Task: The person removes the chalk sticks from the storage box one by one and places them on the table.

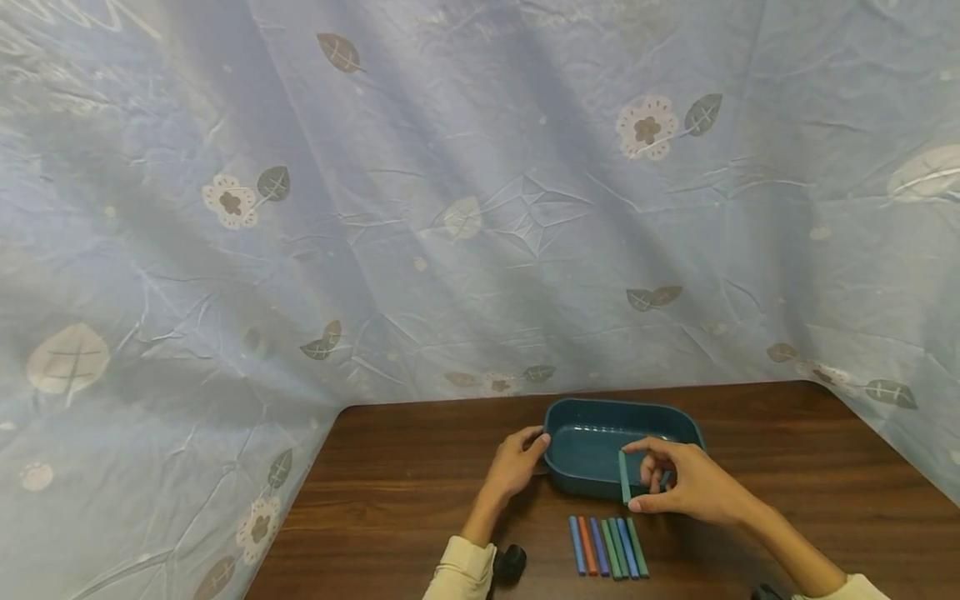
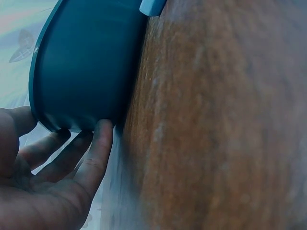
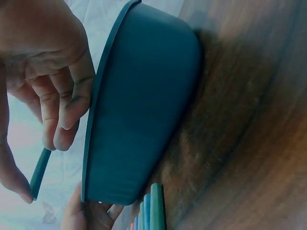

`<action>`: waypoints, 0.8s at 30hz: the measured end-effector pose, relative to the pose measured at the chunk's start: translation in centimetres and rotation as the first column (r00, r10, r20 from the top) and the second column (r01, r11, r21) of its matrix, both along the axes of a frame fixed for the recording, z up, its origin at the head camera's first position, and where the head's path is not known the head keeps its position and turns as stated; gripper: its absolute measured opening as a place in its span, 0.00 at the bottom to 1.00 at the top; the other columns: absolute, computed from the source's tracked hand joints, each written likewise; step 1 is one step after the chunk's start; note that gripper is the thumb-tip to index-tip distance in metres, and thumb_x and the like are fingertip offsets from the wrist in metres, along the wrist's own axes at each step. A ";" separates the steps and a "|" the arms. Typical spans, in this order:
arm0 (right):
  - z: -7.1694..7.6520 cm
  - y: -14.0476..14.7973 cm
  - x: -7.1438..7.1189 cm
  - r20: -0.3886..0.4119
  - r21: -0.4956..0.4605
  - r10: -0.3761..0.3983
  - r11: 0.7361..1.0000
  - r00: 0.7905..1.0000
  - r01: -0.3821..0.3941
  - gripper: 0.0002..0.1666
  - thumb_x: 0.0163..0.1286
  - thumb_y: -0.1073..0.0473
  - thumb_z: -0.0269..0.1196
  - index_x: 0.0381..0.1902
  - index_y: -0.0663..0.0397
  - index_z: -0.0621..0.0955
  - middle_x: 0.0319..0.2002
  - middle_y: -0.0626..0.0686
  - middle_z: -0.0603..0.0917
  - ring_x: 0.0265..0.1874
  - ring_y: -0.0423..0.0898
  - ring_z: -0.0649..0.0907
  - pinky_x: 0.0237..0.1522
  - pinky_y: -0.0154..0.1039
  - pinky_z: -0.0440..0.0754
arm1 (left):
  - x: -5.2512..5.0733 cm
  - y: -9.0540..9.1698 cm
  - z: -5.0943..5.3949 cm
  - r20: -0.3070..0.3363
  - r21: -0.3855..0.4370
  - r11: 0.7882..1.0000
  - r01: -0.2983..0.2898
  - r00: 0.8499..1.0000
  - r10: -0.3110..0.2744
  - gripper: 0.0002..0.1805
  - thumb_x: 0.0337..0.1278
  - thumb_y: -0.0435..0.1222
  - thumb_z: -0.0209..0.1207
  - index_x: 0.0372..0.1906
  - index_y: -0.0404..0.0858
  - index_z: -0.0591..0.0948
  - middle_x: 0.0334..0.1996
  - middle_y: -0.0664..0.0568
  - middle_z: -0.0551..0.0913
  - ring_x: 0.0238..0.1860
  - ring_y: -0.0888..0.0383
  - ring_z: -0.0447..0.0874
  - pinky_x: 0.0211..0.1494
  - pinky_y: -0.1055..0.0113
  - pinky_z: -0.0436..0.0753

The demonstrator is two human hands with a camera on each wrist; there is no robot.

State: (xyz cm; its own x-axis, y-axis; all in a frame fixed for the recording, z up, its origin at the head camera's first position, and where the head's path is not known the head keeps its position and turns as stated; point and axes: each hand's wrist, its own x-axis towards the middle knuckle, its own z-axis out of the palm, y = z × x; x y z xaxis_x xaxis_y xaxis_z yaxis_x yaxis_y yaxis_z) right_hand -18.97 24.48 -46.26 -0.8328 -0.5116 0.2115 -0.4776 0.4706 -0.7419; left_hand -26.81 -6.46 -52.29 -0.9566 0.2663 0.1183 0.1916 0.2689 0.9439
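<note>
A dark teal rectangular tray [image 1: 577, 483] with rounded corners stands on the table. My left hand [image 1: 513, 462] holds its left end, thumb at the rim and fingers against the outer wall [image 2: 81, 72]. My right hand [image 1: 697, 483] pinches a slim green stick [image 1: 624, 477] by its two ends, between thumb and fingertip, above the tray's near edge. In the right wrist view the green stick [image 3: 40, 173] is partly hidden behind the curled fingers. In front of the tray, several similar sticks lie side by side in a row, among them a red stick [image 1: 588, 546] and a purple stick [image 1: 599, 546].
The brown wooden table [image 1: 405, 500] ends at a pale blue curtain [image 1: 450, 292] with leaf and flower prints, hanging behind and at both sides. A small black object [image 1: 511, 565] is beside the left sleeve [image 1: 463, 567].
</note>
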 end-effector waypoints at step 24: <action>-2.4 1.5 2.9 0.039 -0.050 0.107 0.993 0.993 -0.105 0.35 0.66 0.55 0.79 0.67 0.59 0.79 0.35 0.45 0.84 0.30 0.41 0.83 0.28 0.34 0.83 | -0.1 0.1 0.1 -0.046 -0.107 0.993 -0.041 0.998 0.036 0.26 0.81 0.49 0.57 0.70 0.36 0.82 0.66 0.42 0.86 0.69 0.44 0.82 0.73 0.42 0.79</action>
State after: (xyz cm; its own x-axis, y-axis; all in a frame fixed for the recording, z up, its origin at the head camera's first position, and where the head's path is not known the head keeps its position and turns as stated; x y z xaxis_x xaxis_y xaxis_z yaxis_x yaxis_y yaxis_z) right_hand -16.03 25.96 -48.62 -0.7827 -0.5880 0.2041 -0.4914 0.3825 -0.7825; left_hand -26.88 -6.35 -52.24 -0.9610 0.2426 0.1329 0.2195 0.3766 0.9000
